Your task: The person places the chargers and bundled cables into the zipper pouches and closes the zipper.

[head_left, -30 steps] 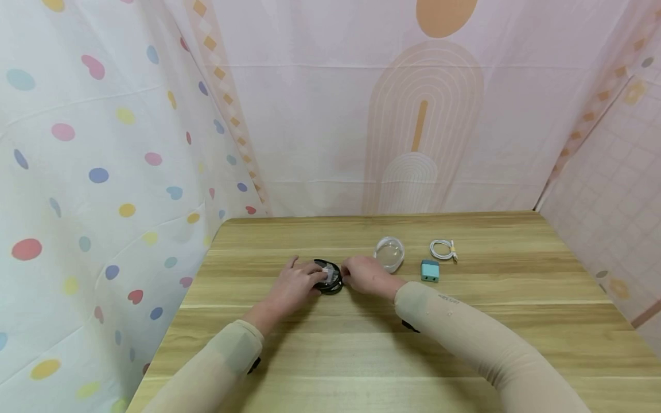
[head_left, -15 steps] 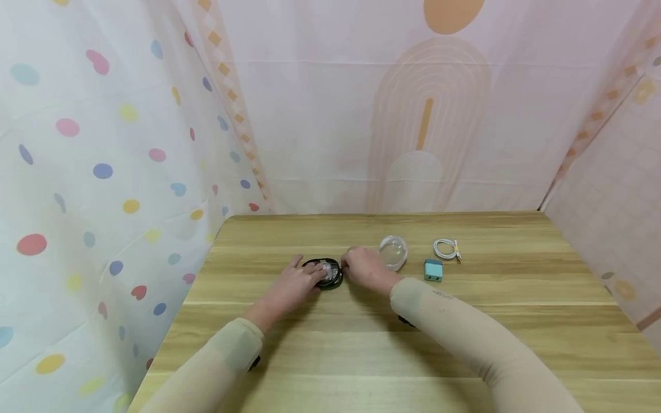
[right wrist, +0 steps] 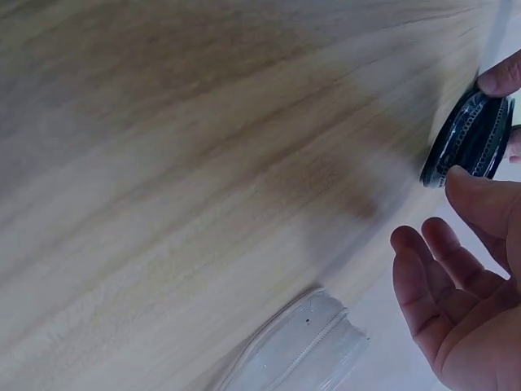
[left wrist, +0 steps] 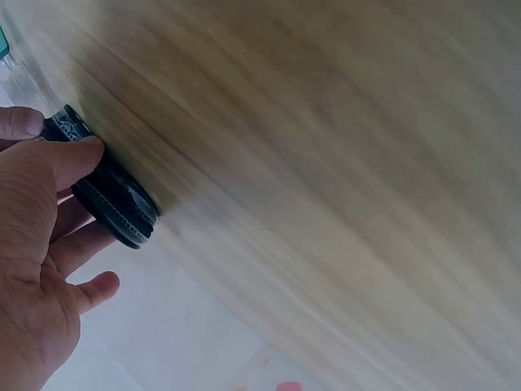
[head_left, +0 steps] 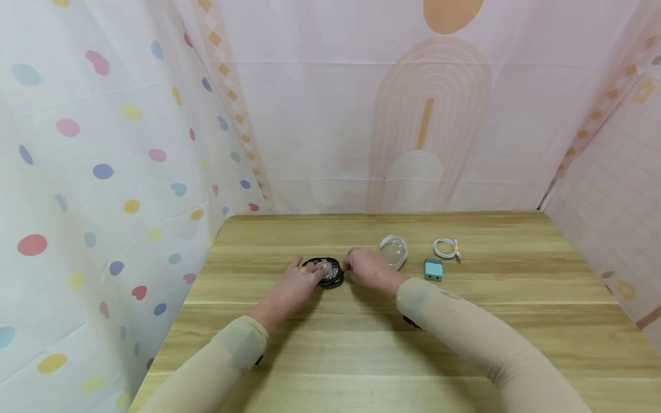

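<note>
A rounded, clear-topped black zippered case (head_left: 337, 279) lies flat on the wooden surface (head_left: 356, 355), face up, long axis unclear. The left hand (head_left: 294, 288) clamps it; the right hand (head_left: 373, 269) touches its edge, pinching or not unclear.

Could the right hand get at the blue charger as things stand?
Probably yes: nothing covers the charger, though the right hand would have to leave the black case and pass the clear case.

Black zippered pouch (left wrist: 118, 191): glossy, smooth edging. Clear zippered pouch (right wrist: 301, 346): transparent, shiny plastic. Charger (head_left: 433, 271): smooth plastic. Tabletop (head_left: 330, 355): smooth, wood-grained. Curtain (head_left: 310, 126): matt, creased cloth.
</note>
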{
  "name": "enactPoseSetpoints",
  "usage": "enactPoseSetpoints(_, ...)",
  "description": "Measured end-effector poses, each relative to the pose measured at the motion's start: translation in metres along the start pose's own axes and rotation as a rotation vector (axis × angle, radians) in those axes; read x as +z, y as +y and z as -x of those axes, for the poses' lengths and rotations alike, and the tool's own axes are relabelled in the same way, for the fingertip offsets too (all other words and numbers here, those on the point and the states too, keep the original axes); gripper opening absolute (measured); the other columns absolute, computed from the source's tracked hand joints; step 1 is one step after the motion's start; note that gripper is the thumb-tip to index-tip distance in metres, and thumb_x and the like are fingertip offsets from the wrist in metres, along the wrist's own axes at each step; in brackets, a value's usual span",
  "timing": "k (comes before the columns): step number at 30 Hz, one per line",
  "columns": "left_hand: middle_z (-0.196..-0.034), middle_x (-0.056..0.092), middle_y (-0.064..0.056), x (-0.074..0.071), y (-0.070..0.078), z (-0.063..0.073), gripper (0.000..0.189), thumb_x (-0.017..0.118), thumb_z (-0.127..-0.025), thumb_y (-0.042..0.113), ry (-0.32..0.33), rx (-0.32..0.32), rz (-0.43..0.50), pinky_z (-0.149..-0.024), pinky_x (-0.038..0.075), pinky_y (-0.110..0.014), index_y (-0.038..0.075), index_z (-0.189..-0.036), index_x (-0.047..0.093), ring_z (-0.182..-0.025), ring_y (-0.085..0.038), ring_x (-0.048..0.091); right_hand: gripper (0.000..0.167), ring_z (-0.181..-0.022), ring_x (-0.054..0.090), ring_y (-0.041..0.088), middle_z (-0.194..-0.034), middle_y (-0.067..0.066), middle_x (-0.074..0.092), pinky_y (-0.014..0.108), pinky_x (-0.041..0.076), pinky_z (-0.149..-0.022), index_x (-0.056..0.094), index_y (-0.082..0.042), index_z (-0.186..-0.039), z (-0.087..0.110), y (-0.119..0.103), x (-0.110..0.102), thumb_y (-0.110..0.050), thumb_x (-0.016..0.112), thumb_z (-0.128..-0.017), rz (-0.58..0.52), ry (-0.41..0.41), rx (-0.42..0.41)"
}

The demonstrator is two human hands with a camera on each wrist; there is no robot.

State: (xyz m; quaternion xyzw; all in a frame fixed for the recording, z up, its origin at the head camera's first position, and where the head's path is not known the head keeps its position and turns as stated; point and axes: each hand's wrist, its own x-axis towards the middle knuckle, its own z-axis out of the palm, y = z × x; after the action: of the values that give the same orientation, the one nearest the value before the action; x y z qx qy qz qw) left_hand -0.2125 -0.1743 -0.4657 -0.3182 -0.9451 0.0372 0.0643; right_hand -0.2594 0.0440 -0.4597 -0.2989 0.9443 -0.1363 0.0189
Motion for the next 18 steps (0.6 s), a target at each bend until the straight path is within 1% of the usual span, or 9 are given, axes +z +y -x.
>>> enactPoseSetpoints(5, -0.142, 0.071, -0.011, 0.005, -0.002, 0.000, 0.041, 0.078, -0.097, 0.018, 0.015, -0.003, 0.025, -0.120, 0.045, -0.062, 0.011, -0.137, 0.071, -0.130, -0.030, 0.070, 0.005, -0.096, 0.075, 0.018, -0.104, 0.001, 0.081, 0.039, 0.063, -0.087, 0.084, -0.015, -0.098, 0.002, 0.000, -0.001, -0.017, 0.081, -0.095, -0.004, -0.010, 0.006)
enactPoseSetpoints(8, -0.142, 0.072, -0.011, 0.009, -0.004, 0.001, 0.042, 0.078, -0.098, 0.025, 0.040, 0.014, 0.021, -0.118, 0.047, -0.063, 0.011, -0.137, 0.071, -0.130, -0.030, 0.070, 0.005, -0.094, 0.075, 0.017, -0.101, 0.000, 0.081, 0.039, 0.063, -0.086, 0.083, -0.016, -0.098, 0.001, -0.001, -0.001, -0.017, 0.080, -0.095, 0.020, -0.020, 0.017)
enactPoseSetpoints(11, -0.138, 0.074, -0.011, 0.013, -0.006, 0.003, 0.041, 0.078, -0.098, 0.029, 0.084, 0.049, 0.010, -0.115, 0.050, -0.061, 0.010, -0.134, 0.073, -0.128, -0.030, 0.070, 0.004, -0.091, 0.074, 0.016, -0.097, -0.002, 0.081, 0.038, 0.062, -0.081, 0.083, -0.018, -0.097, 0.000, -0.002, 0.001, -0.018, 0.079, -0.096, 0.047, -0.029, 0.019)
enactPoseSetpoints(15, -0.134, 0.075, -0.013, 0.016, -0.008, 0.002, 0.037, 0.078, -0.098, 0.024, 0.149, 0.096, 0.021, -0.113, 0.055, -0.052, 0.005, -0.130, 0.074, -0.127, -0.031, 0.070, 0.006, -0.090, 0.074, 0.016, -0.097, -0.003, 0.081, 0.038, 0.062, -0.078, 0.082, -0.019, -0.097, -0.001, -0.002, 0.002, -0.017, 0.077, -0.096, 0.072, -0.023, 0.022)
enactPoseSetpoints(18, -0.136, 0.074, -0.014, 0.016, -0.007, 0.000, 0.037, 0.078, -0.099, 0.020, 0.153, 0.093, 0.029, -0.112, 0.056, -0.048, 0.002, -0.131, 0.073, -0.127, -0.031, 0.070, 0.007, -0.093, 0.075, 0.018, -0.101, -0.002, 0.081, 0.039, 0.062, -0.078, 0.082, -0.018, -0.099, -0.001, 0.000, 0.000, -0.016, 0.076, -0.097, 0.079, -0.014, 0.015)
